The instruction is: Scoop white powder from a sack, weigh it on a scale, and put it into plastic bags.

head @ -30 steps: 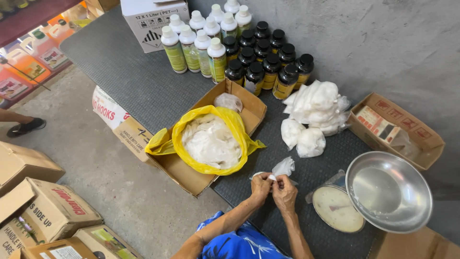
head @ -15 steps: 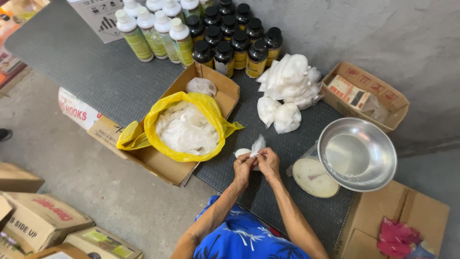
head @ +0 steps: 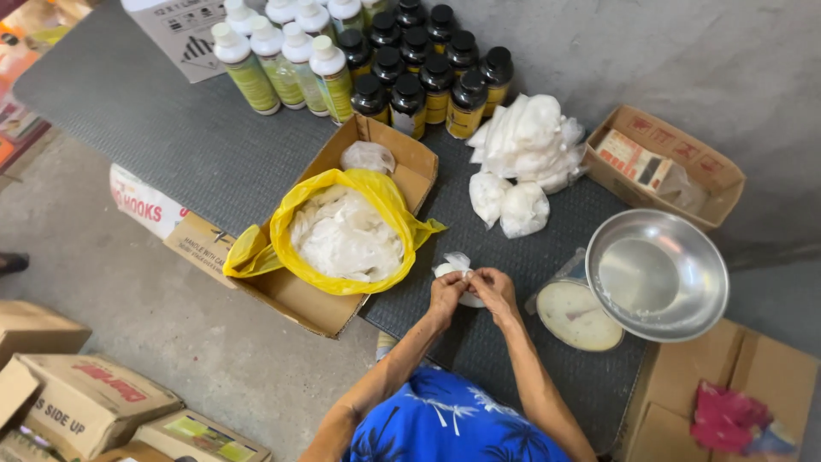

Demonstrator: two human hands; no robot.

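My hands have stayed together over the small white bag (head: 453, 272) as in the earlier frame; the view has shifted, so the bottles now sit at the top edge. My left hand (head: 445, 295) and right hand (head: 494, 289) each pinch the bag's neck, just above the grey table (head: 171, 145). White-capped green bottles (head: 282, 60) stand left of black-capped amber ones (head: 428, 77). The yellow-lined box (head: 342, 239) lies just left, filled bags (head: 522, 162) beyond, the steel bowl (head: 657, 275) right. Bare table lies far left.
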